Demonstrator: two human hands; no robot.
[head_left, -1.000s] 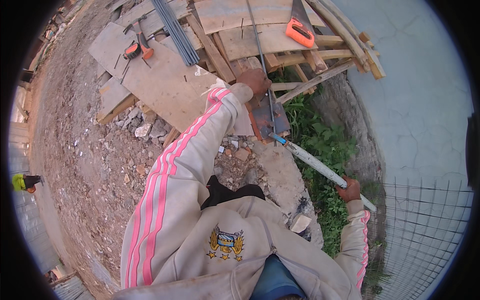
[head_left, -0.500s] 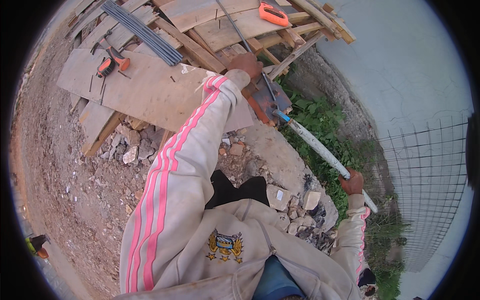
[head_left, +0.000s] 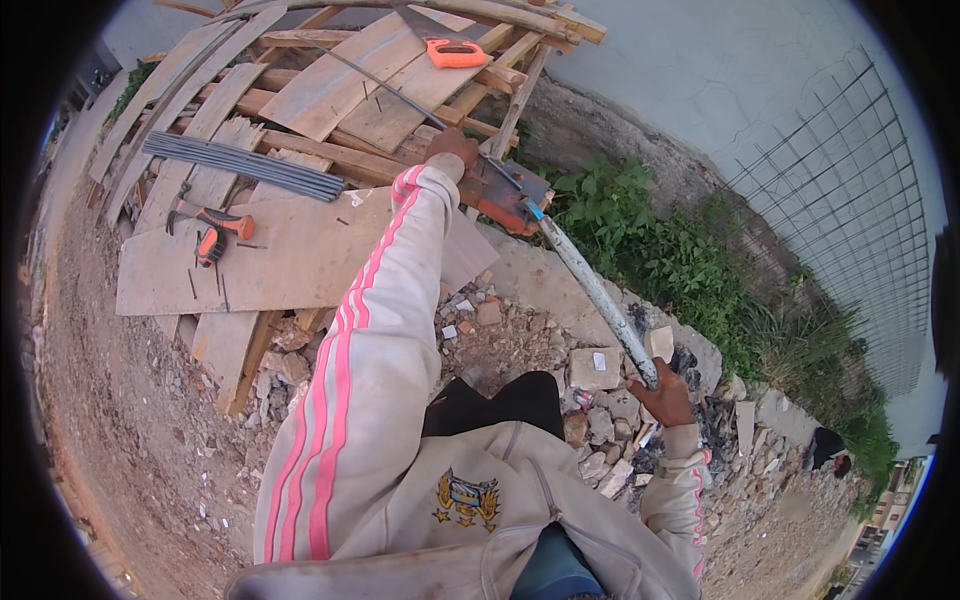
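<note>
My left hand (head_left: 452, 148), at the end of a beige sleeve with pink stripes, grips a thin steel rod (head_left: 385, 85) that lies across the wooden planks and feeds into an orange and grey bar cutter (head_left: 505, 195). My right hand (head_left: 663, 392) is closed on the end of the cutter's long grey lever handle (head_left: 595, 292), which slopes down from the cutter toward me. The cutter sits at the edge of a large plywood sheet (head_left: 285, 255).
A bundle of steel rods (head_left: 240, 165) and a hammer (head_left: 207, 228) lie on the boards at left. An orange hand saw (head_left: 455, 52) rests on the plank pile at the back. Rubble (head_left: 520, 330) lies below. Green weeds (head_left: 660, 250) and wire mesh (head_left: 850, 220) stand at right.
The view has swung so the plank pile and cutter sit more to the centre. Both hands keep their holds on the rod and the lever handle.
</note>
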